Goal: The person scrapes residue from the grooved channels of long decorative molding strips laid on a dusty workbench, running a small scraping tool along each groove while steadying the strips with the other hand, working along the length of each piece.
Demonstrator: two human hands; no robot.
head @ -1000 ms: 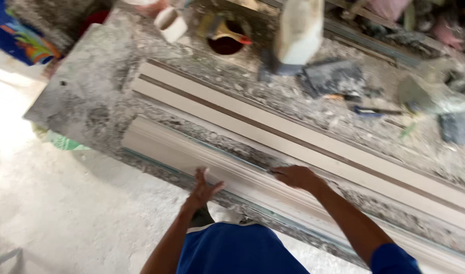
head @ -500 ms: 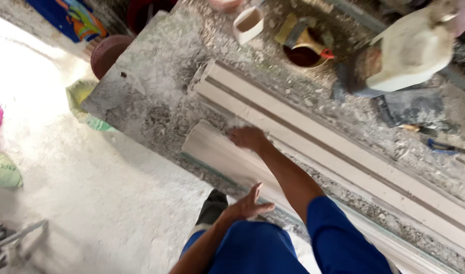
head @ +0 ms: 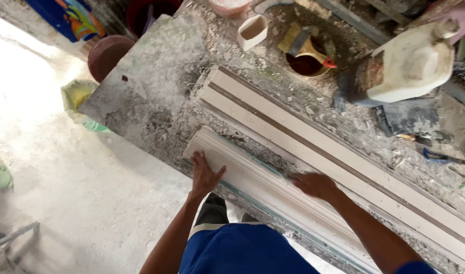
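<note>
Both hands press flat on a long white plaster moulding [head: 273, 193] that lies along the near edge of the dust-caked counter [head: 146, 96], lower centre of the frame: the left hand [head: 206, 175] spreads open fingers near its end, seemingly to steady it, while the right hand [head: 313, 185], blurred, rests open farther along. The piece looks pale, stepped in profile and powdery, parallel to a wider grooved mould [head: 344, 157] just beyond it.
</note>
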